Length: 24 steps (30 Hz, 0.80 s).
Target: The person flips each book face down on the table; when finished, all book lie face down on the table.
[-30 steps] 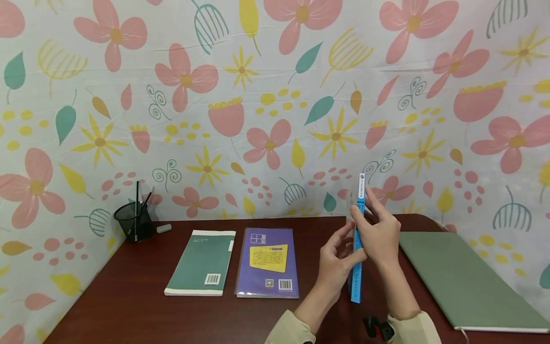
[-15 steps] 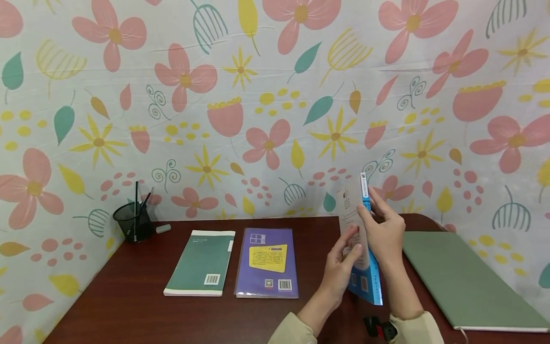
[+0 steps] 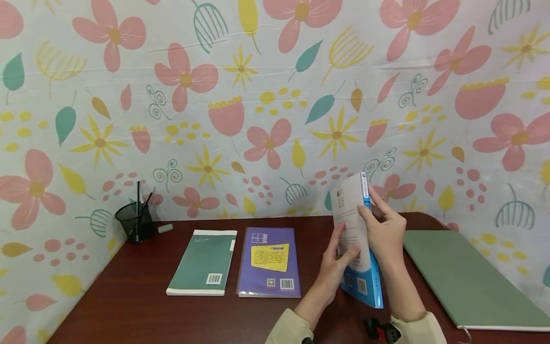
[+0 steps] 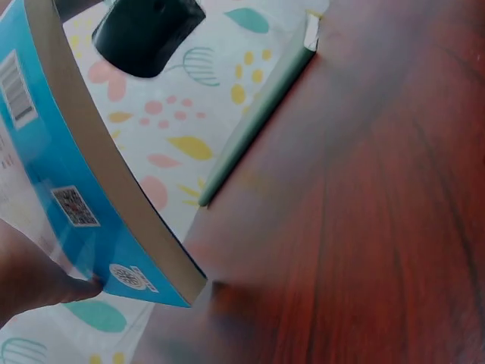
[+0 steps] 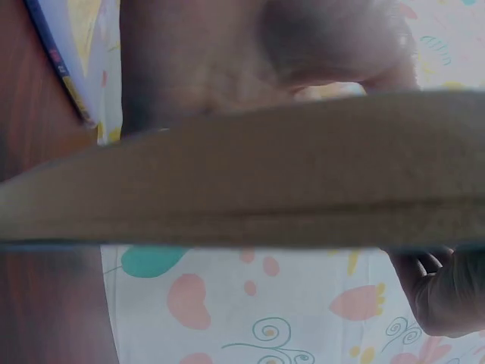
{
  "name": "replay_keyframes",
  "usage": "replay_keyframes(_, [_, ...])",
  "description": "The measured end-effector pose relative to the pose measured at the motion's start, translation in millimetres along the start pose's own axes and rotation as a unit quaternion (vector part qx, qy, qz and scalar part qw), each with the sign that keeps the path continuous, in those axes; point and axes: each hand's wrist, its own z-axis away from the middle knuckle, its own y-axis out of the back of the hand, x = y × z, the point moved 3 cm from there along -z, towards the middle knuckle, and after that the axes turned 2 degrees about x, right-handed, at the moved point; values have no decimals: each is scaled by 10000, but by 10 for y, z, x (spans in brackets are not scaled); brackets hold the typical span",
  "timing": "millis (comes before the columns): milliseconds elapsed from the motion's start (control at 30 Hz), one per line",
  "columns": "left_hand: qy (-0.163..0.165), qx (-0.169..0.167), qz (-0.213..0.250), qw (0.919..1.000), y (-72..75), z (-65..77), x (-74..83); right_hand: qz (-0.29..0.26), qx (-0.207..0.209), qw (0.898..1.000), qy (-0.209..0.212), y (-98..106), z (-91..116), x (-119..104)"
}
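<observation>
A thick blue and white book (image 3: 352, 229) stands tilted above the right part of the table, its spine to the right. My left hand (image 3: 328, 270) is at the book's left side, with the thumb on the white and blue cover. The right hand (image 3: 386, 234) grips the spine side, thumb in front and other fingers partly hidden behind. In the left wrist view the book (image 4: 83, 182) shows its barcode, a square code and page edge. Across the right wrist view runs the blurred page edge of the book (image 5: 265, 182).
A green book (image 3: 202, 263) and a purple book (image 3: 269, 263) lie on the table (image 3: 142, 306) to the left. Behind them stand a black mesh pen cup (image 3: 135, 222) and an eraser (image 3: 165, 228). At right lies a large green notebook (image 3: 468, 282). Flower-patterned cloth backs the table.
The blue and white book has turned from spine-on, so its printed cover now shows. My left thumb has moved off the spine onto that cover. The right hand has shifted slightly right.
</observation>
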Motion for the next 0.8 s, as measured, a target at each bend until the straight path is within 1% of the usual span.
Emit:
replay_keyframes(67, [36, 43, -58, 10000, 27, -17, -13, -86, 38, 9999, -41, 13, 0, -12])
replay_keyframes(133, [112, 155, -102, 9998, 60, -31, -34, -149, 36, 9998, -108, 27, 1, -26])
replay_keyframes(233, [247, 361, 29, 9990, 113, -58, -74, -153, -4, 9996, -252, 55, -6, -43])
replay_keyframes(333, [327, 492, 231, 9980, 171, -90, -108, -106, 61, 9989, -447, 103, -40, -50])
replay_keyframes(433, [311, 583, 284, 9974, 233, -114, -119, -127, 142, 9973, -703, 154, -82, -42])
replay_keyframes(500, [323, 722, 302, 9964, 270, -119, -119, -162, 170, 9960, -864, 177, -99, -29])
replay_keyframes(600, [245, 959, 326, 9946, 298, -111, -107, -195, 160, 9942, -1046, 200, -108, -9])
replay_keyframes(700, [195, 1168, 324, 9924, 305, -100, -88, -132, 0, 9933, -1149, 212, -121, 27])
replay_keyframes(800, [192, 1311, 240, 9909, 315, -96, -83, 122, -348, 9924, -1175, 224, -139, 74])
